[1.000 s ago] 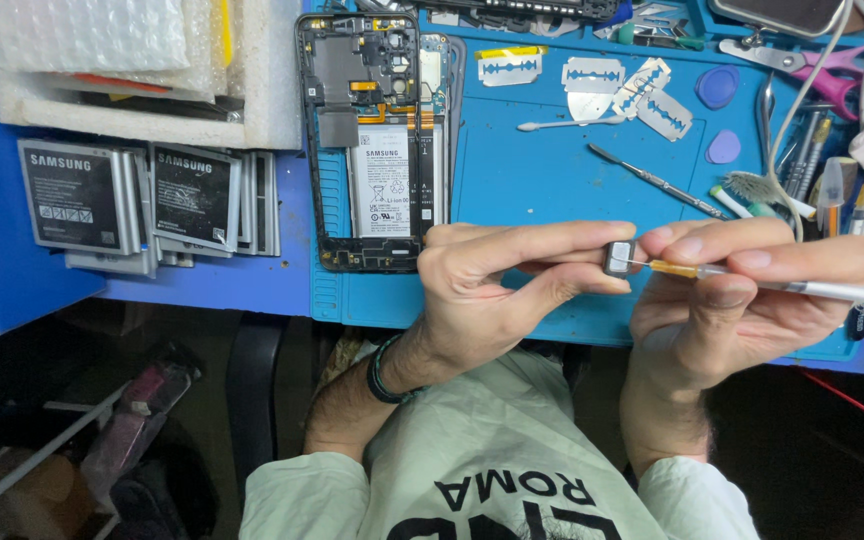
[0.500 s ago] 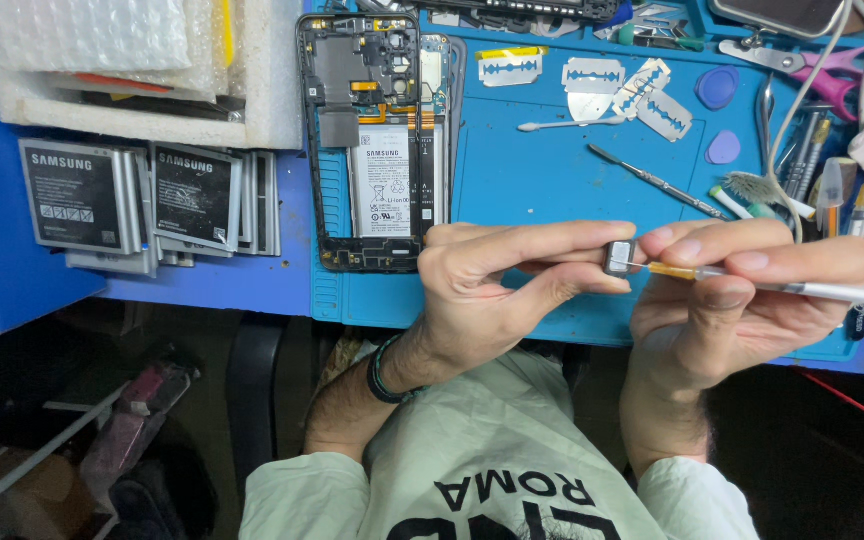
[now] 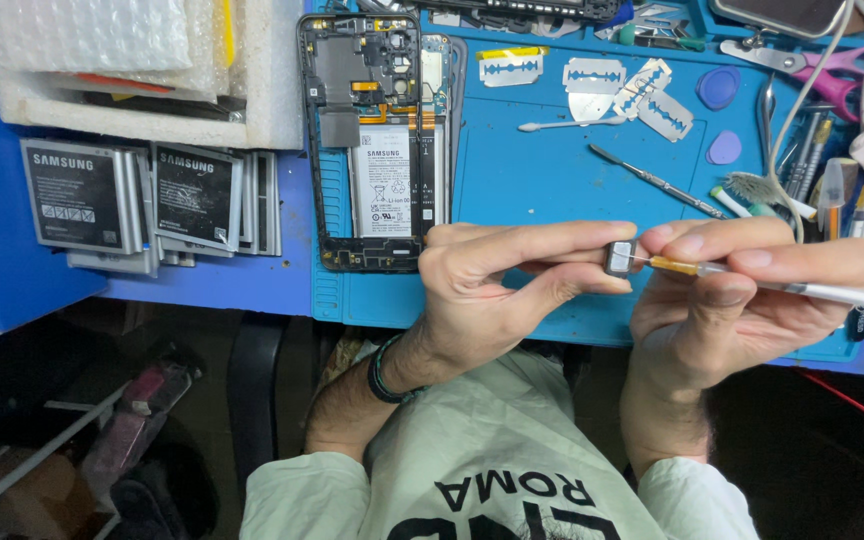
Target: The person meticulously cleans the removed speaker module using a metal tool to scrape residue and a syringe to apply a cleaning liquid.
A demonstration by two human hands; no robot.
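My left hand [image 3: 497,290] pinches a small dark square part [image 3: 620,258] between thumb and forefinger, held over the front edge of the blue work mat [image 3: 542,190]. My right hand [image 3: 742,295] grips a thin metal tool with an amber neck [image 3: 712,270], its tip touching the small part. An opened phone [image 3: 377,140] with its back off lies on the mat behind my left hand, its white battery showing.
Several razor blades [image 3: 592,75], a metal spudger [image 3: 657,180], blue picks [image 3: 718,88], pink scissors [image 3: 842,75] and brushes lie on the mat. Loose phone batteries [image 3: 142,195] stand at the left under a white foam box [image 3: 142,70].
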